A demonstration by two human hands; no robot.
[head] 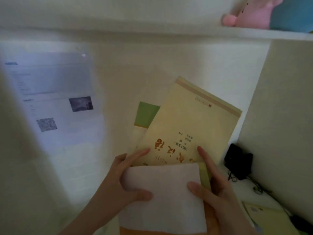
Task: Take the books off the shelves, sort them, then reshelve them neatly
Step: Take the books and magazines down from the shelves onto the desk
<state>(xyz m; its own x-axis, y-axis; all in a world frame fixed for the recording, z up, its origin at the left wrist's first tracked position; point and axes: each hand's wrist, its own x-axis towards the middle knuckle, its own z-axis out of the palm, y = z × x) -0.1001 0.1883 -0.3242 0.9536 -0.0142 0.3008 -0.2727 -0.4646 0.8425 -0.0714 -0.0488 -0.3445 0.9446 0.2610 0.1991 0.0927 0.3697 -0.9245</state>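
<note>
I hold a fanned bundle of books in front of a white shelf compartment. Nearest me is a white-covered book (162,197) with an orange lower band. Behind it a pale yellow book (189,119) with orange characters leans to the right. A green-and-white book (145,114) shows at its left. My left hand (123,180) grips the bundle's left edge, thumb on the white cover and fingers stretched onto the yellow one. My right hand (215,189) grips the right edge, thumb on the white cover, index finger along the yellow book.
A printed sheet (55,102) with small pictures hangs on the left wall. A black adapter with cables (238,161) sits at the right. Another yellowish book (265,216) lies at lower right. A pink and blue plush toy (264,12) rests on the upper shelf board (169,33).
</note>
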